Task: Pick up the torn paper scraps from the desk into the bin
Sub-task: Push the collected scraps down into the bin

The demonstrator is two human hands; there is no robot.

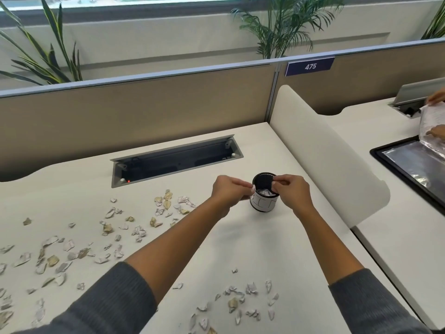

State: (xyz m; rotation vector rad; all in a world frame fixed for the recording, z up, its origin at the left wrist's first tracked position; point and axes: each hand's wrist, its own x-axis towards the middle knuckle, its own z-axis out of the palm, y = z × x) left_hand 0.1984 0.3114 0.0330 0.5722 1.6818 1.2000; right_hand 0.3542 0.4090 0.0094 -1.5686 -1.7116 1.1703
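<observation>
A small round bin, black inside with a white wrap, stands upright on the white desk and holds some scraps. My left hand is at the bin's left rim, its fingertips pinched on a small white paper scrap. My right hand hovers over the right rim with thumb and finger pinched together; nothing shows between them. Several torn paper scraps lie scattered across the left of the desk, and another group of scraps lies near the front edge between my forearms.
A recessed cable tray with its lid open sits behind the bin. A white curved divider bounds the desk on the right. Beyond it, another person's hands handle papers over a black tray. A beige partition runs along the back.
</observation>
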